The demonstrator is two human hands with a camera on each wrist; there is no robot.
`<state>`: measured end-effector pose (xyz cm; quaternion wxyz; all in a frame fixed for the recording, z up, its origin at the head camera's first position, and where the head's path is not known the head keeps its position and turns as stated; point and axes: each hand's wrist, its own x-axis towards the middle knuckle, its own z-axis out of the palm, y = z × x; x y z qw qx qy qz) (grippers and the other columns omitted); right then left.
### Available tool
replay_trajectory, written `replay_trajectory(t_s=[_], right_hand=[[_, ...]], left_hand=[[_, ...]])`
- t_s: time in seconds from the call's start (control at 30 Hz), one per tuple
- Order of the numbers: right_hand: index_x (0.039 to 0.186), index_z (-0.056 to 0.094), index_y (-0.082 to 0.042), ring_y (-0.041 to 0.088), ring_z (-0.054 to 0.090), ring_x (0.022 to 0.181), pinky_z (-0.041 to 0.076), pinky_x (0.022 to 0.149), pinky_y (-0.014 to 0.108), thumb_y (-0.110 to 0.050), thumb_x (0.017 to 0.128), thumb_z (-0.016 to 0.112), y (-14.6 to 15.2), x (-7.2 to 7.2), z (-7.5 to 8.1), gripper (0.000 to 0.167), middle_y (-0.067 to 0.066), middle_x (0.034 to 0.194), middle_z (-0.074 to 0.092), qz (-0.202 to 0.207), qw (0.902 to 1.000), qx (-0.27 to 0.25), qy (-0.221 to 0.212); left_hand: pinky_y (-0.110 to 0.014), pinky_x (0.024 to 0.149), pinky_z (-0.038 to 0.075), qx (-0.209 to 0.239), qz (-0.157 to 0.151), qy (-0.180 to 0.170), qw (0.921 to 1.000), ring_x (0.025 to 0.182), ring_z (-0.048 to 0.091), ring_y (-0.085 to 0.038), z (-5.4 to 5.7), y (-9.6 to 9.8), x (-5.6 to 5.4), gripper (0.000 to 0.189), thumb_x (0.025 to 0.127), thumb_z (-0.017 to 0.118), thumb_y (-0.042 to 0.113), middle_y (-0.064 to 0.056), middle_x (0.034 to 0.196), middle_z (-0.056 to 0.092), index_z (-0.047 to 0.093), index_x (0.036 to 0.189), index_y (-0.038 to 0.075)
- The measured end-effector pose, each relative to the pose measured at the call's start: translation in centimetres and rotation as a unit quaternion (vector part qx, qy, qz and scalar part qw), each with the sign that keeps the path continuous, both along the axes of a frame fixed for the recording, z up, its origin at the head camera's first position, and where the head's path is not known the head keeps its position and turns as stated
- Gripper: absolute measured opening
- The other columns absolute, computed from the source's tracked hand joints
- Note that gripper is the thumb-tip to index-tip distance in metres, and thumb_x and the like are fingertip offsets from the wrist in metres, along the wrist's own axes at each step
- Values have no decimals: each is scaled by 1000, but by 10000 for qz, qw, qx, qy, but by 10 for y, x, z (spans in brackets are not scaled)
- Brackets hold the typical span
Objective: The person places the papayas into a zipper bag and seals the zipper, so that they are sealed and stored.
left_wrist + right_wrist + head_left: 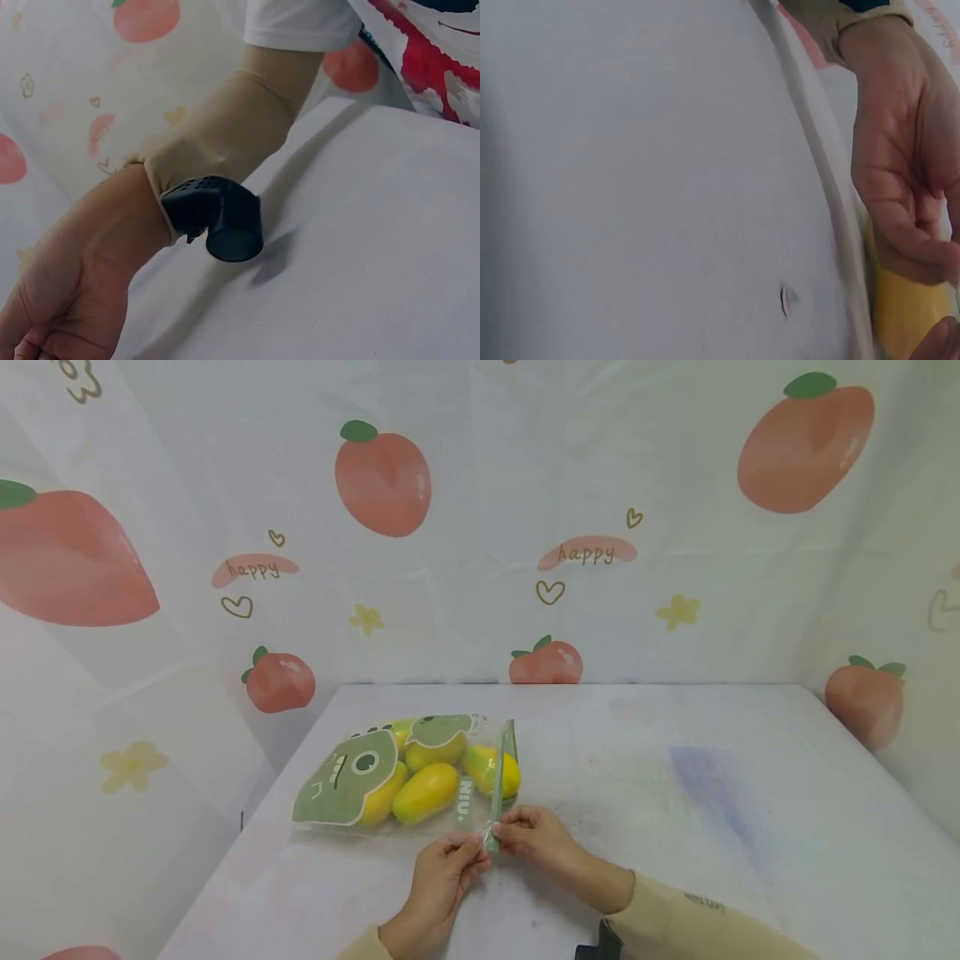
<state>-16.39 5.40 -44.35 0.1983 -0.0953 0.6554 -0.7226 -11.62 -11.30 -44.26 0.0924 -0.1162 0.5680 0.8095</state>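
A clear plastic zip bag (341,797) with a green dinosaur print lies on its side on the table in the head view. Several yellow mangoes (425,793) show through it; one mango (511,774) sits at the mouth, partly behind the green zip strip (497,793). Toward the far end, the two edges of the mouth stand apart. My left hand (441,878) pinches the near corner of the bag between thumb and fingers. Close beside it, my right hand (542,843) pinches the near end of the zip strip. The fingertips partly hide that corner.
The white table (622,760) has a bluish stain (708,785) to the right. A printed cloth (465,585) with fruit pictures hangs behind and at the sides. A black camera (600,943) is at the right wrist; another view shows a black wrist camera (225,217) over a beige sleeve.
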Motion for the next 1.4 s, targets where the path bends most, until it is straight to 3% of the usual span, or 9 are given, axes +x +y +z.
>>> replay_trajectory(t_s=[0.5, 1.2, 1.4], right_hand=[[97, 61, 10, 9, 64, 72, 55, 71, 25, -9, 89, 64, 0, -31, 0, 21, 0, 77, 66, -711, 9960, 524, 148], [93, 66, 6, 12, 62, 71, 54, 69, 27, -11, 90, 63, 3, -70, 5, 17, 4, 79, 68, -1030, 9858, 1305, 224], [95, 65, 6, 12, 63, 73, 55, 71, 27, -12, 91, 63, 4, -82, 7, 18, 6, 82, 68, -1174, 9843, 1310, 154]], left_hand=[[-20, 73, 56, -113, -129, 10, 9999, 74, 64, -7, 1, -4, 6, 12, 94, 59, 7, 0, 78, 62, 58, 98, -4], [-20, 72, 56, -31, -204, -102, 9997, 71, 63, -6, -1, -5, 6, 7, 93, 60, 5, 0, 75, 62, 57, 89, 1], [-21, 71, 56, -42, -189, -79, 9998, 71, 63, -7, 0, -4, 6, 7, 93, 60, 5, 0, 75, 62, 58, 89, 1]])
